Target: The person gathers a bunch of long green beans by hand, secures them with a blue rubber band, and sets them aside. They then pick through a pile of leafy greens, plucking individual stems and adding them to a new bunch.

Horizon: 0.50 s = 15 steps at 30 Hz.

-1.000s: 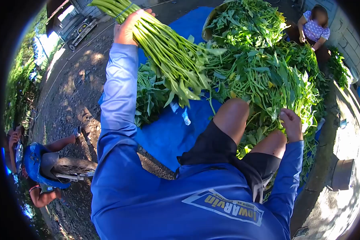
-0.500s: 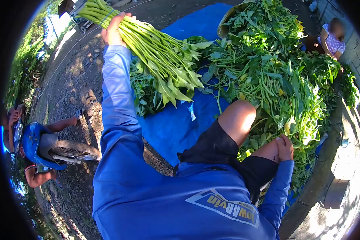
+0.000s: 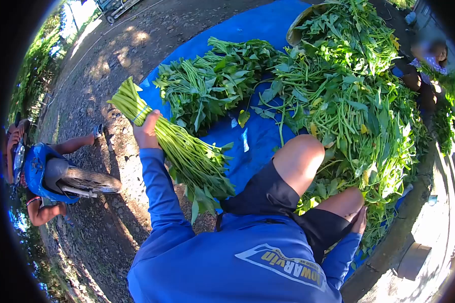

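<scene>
My left hand (image 3: pixel 147 132) is closed round a tied bundle of green stems (image 3: pixel 187 151), near its cut ends; the leafy end points down to the right. Beyond it, stacked leafy bundles (image 3: pixel 207 83) lie on the blue tarp (image 3: pixel 182 48). My right hand (image 3: pixel 359 220) rests beside my bent right knee, partly hidden, and its fingers cannot be made out clearly. A large heap of loose leafy greens (image 3: pixel 349 106) spreads in front of my knees and to the right.
At the left, a person sits on a blue motorcycle (image 3: pixel 43 171) on stony ground. Another person (image 3: pixel 429 60) is behind the heap at the upper right. A concrete edge (image 3: pixel 409 212) curves along the right. A vehicle (image 3: pixel 111 10) stands at the top left.
My left hand has come down and nearer to my body with the bundle, uncovering the stacked bundles on the tarp. My right hand has slid slightly down beside the knee.
</scene>
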Available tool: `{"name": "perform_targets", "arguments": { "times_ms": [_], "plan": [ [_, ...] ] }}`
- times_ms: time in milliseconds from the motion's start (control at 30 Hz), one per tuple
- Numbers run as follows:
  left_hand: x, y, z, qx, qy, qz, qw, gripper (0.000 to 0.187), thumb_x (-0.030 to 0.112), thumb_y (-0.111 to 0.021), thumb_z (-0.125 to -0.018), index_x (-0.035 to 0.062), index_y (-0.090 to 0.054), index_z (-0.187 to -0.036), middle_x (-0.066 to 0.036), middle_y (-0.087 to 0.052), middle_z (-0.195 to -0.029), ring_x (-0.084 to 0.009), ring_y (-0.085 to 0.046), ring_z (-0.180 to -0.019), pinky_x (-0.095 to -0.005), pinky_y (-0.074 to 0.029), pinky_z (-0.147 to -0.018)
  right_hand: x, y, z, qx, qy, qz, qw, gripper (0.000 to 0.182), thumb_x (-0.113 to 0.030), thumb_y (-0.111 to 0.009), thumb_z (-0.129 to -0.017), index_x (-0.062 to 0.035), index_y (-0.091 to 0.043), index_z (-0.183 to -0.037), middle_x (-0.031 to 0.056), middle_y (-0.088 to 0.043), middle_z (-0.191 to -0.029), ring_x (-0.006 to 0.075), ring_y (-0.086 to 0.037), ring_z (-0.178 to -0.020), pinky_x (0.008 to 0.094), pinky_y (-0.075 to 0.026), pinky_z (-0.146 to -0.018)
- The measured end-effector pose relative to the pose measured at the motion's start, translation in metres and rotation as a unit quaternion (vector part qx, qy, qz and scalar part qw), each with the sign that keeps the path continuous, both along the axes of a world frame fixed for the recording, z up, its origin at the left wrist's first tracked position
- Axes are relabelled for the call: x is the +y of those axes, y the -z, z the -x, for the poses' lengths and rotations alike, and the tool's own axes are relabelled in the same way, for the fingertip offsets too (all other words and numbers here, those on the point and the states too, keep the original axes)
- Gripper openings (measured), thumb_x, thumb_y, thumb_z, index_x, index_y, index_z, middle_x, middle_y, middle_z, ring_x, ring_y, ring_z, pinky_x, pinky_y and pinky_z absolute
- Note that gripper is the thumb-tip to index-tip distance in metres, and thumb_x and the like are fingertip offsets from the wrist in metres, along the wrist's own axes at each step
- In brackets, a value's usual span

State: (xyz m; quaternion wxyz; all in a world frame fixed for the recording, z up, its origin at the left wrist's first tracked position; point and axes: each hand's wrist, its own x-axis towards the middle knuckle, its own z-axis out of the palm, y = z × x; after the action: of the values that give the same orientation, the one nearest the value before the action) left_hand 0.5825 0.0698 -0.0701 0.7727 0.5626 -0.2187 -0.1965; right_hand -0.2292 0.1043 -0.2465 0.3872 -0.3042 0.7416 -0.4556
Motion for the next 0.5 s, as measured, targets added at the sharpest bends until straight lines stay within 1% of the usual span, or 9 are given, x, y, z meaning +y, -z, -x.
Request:
{"name": "perform_targets", "arguments": {
  "times_ms": [67,100,167,267,300,333,400,433,500],
  "plan": [
    [-0.022,-0.031,0.025,0.054,0.028,0.025,0.998,0.024,0.018,-0.077,-0.090,0.0044,-0.065,-0.106,-0.008,-0.067,-0.089,-0.0217,-0.068,-0.079,-0.0386,-0.058,-0.074,0.010,-0.037,-0.034,-0.020,0.034,-0.041,0.998,0.073,-0.060,-0.055,-0.105,0.0038,-0.064,-0.139,0.0139,-0.066,-0.133,0.0214,-0.064,-0.114,0.0321,-0.050,-0.099],
    [-0.037,-0.051,0.037,0.080,0.043,0.038,0.995,0.024,0.023,-0.075,-0.092,0.0059,-0.065,-0.106,-0.007,-0.066,-0.090,-0.0226,-0.068,-0.080,-0.0399,-0.058,-0.076,0.016,-0.018,-0.016,-0.068,0.035,-0.068,0.995,0.074,-0.063,-0.056,-0.103,0.0024,-0.065,-0.138,0.0143,-0.067,-0.132,0.0218,-0.065,-0.112,0.0326,-0.052,-0.096],
    [-0.084,-0.071,0.030,0.116,0.068,0.077,0.988,0.028,0.029,-0.077,-0.092,0.0077,-0.063,-0.105,-0.008,-0.066,-0.092,-0.0247,-0.067,-0.084,-0.0424,-0.059,-0.078,0.022,-0.023,-0.029,-0.096,0.055,-0.013,0.994,0.074,-0.066,-0.056,-0.102,0.0015,-0.067,-0.131,0.0116,-0.072,-0.113,0.0191,-0.067,-0.099,0.0304,-0.053,-0.090],
    [-0.192,-0.114,0.002,0.132,0.102,0.112,0.980,0.035,0.037,-0.077,-0.092,0.0085,-0.063,-0.106,-0.008,-0.066,-0.092,-0.0282,-0.068,-0.082,-0.0502,-0.059,-0.078,0.031,-0.026,-0.035,-0.114,0.085,0.000,0.990,0.075,-0.066,-0.056,-0.101,0.0014,-0.065,-0.134,0.0129,-0.072,-0.116,0.0224,-0.067,-0.101,0.0308,-0.052,-0.091],
    [-0.243,-0.111,-0.037,0.142,0.143,0.138,0.970,0.052,0.033,-0.085,-0.085,0.0046,-0.061,-0.121,-0.014,-0.069,-0.108,-0.0284,-0.070,-0.089,-0.0481,-0.060,-0.081,0.031,-0.026,-0.036,-0.109,0.094,0.011,0.990,0.076,-0.066,-0.057,-0.101,0.0013,-0.064,-0.135,0.0128,-0.072,-0.116,0.0232,-0.068,-0.101,0.0312,-0.053,-0.091],
    [-0.268,-0.123,-0.028,0.112,0.049,0.145,0.982,0.083,0.044,-0.088,-0.079,0.0007,-0.048,-0.136,-0.019,-0.064,-0.123,-0.0325,-0.069,-0.100,-0.0478,-0.058,-0.090,0.033,-0.028,-0.036,-0.102,0.101,0.018,0.989,0.076,-0.066,-0.058,-0.100,0.0012,-0.064,-0.135,0.0128,-0.072,-0.116,0.0240,-0.068,-0.101,0.0316,-0.053,-0.090],
    [-0.319,-0.119,-0.045,-0.026,-0.115,-0.020,0.993,0.126,0.066,-0.088,-0.069,-0.0059,-0.030,-0.156,-0.027,-0.055,-0.145,-0.0381,-0.062,-0.123,-0.0458,-0.051,-0.106,0.037,-0.027,-0.039,-0.100,0.123,0.037,0.987,0.074,-0.065,-0.061,-0.099,0.0009,-0.066,-0.133,0.0137,-0.072,-0.115,0.0263,-0.068,-0.099,0.0344,-0.055,-0.087],
    [-0.358,-0.082,-0.088,-0.130,-0.178,-0.186,0.958,0.139,0.076,-0.085,-0.066,-0.0086,-0.026,-0.160,-0.029,-0.051,-0.152,-0.0398,-0.056,-0.136,-0.0441,-0.045,-0.114,0.039,-0.024,-0.036,-0.101,0.131,0.036,0.986,0.074,-0.064,-0.061,-0.100,0.0010,-0.065,-0.134,0.0137,-0.072,-0.116,0.0263,-0.068,-0.099,0.0347,-0.055,-0.087],
    [-0.381,-0.021,-0.108,-0.458,0.095,-0.390,0.793,0.090,0.073,-0.078,-0.077,0.0007,-0.071,-0.131,-0.027,-0.068,-0.133,-0.0367,-0.063,-0.129,-0.0405,-0.045,-0.113,0.045,-0.023,-0.032,-0.102,0.142,0.028,0.984,0.074,-0.064,-0.060,-0.100,0.0013,-0.065,-0.135,0.0138,-0.072,-0.117,0.0262,-0.068,-0.100,0.0352,-0.055,-0.088]
  ]
}}
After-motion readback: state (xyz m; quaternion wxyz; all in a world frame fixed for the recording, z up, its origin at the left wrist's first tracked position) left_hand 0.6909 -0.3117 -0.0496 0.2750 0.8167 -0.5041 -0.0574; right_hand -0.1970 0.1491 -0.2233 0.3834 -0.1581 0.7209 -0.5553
